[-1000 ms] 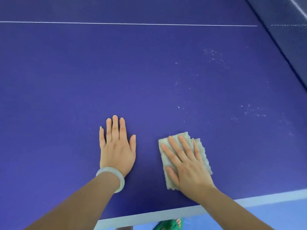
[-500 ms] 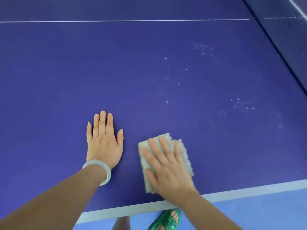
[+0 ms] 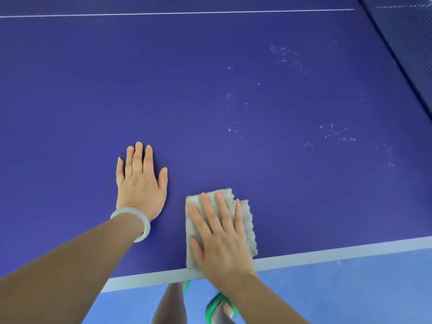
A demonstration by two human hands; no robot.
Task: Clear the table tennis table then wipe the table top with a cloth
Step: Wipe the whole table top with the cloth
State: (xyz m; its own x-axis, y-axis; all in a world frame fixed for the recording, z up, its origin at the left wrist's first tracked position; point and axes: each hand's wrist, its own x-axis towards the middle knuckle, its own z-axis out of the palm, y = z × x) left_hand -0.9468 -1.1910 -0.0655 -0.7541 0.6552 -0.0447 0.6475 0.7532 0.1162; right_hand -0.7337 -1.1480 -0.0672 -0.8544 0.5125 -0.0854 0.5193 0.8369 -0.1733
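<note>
The dark blue table tennis table top (image 3: 210, 90) fills most of the view. A folded grey cloth (image 3: 245, 220) lies flat on it, just inside the pale edge line (image 3: 327, 256) at the near side. My right hand (image 3: 217, 235) presses flat on the cloth with straight, spread fingers. My left hand (image 3: 140, 181) rests flat on the bare table to the left of the cloth, a pale bangle (image 3: 135, 220) on its wrist. White specks (image 3: 287, 57) and more specks (image 3: 336, 134) dot the surface to the right.
The dark net (image 3: 406, 43) runs along the top right corner. A thin white centre line (image 3: 177, 13) crosses the far part of the table. Below the table edge, the light blue floor (image 3: 350, 288) and my foot in a green sandal (image 3: 219, 307) show.
My right hand has slid the cloth toward me, down to the table's near edge line. My left hand stays flat on the table. The view has tilted down, showing more floor.
</note>
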